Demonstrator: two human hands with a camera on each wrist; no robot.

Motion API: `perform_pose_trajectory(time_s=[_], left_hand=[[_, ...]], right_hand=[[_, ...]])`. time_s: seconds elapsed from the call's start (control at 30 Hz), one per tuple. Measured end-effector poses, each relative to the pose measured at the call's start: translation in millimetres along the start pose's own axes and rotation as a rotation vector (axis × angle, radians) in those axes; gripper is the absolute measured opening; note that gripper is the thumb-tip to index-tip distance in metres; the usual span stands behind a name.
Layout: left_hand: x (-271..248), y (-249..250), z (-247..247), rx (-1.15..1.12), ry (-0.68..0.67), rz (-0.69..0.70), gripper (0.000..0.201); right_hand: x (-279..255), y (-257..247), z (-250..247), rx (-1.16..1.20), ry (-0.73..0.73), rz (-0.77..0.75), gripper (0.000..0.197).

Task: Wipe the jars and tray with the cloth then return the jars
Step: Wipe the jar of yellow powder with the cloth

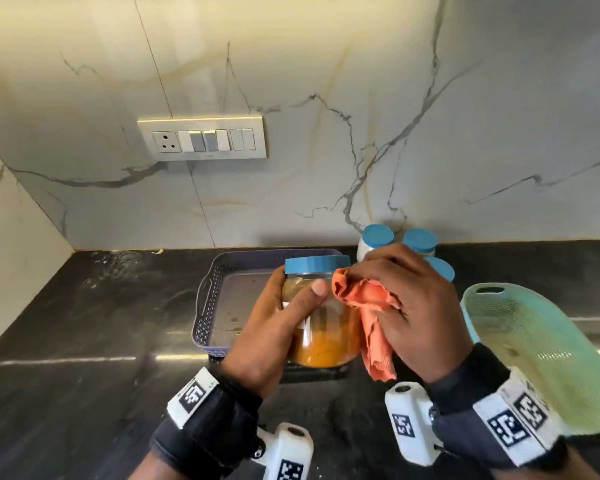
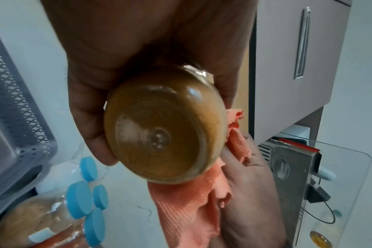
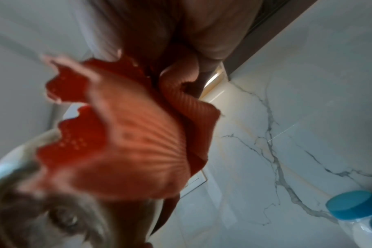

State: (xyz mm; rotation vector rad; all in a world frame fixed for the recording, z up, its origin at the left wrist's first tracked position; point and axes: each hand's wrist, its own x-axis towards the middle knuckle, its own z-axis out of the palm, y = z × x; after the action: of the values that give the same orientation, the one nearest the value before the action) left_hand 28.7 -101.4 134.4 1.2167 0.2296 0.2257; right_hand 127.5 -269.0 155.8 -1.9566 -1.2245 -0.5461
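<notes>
The left hand (image 1: 274,327) grasps a jar (image 1: 323,317) with a blue lid, thumb across its front and fingers curled behind, holding it lifted above the near right corner of the grey tray (image 1: 222,271). The jar holds orange powder. The right hand (image 1: 416,313) has its fingers curled round an orange cloth (image 1: 371,306), which it presses against the jar's right side; a loose end of the cloth hangs down. Three more jars (image 1: 378,239) with blue lids stand just right of the tray, by the wall. A green basket (image 1: 534,348) lies further right of the tray.
</notes>
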Motion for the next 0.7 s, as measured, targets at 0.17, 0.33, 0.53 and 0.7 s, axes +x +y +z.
perform_pose_trajectory(time_s=[0.17,0.33,0.53,0.7], left_hand=[[5.2,3.2,19.2,-0.083,0.040,0.054,0.056],[4.2,-8.9,38.2,-0.087,0.029,0.046,0.059],[1.6,-29.6,72.0,-0.087,-0.026,0.023,0.094],[13.4,-34.3,84.2,-0.195,0.015,-0.054,0.110]], right_hand=[[-24.9,-10.1,-14.6,0.034,-0.082,-0.074,0.031],[-49.2,-6.1,-30.7,-0.015,-0.140,-0.128,0.022],[-25.8,28.6,-67.8,0.102,-0.017,0.050,0.037],[-76.7,19.3,-76.6,0.139,-0.154,0.010,0.035]])
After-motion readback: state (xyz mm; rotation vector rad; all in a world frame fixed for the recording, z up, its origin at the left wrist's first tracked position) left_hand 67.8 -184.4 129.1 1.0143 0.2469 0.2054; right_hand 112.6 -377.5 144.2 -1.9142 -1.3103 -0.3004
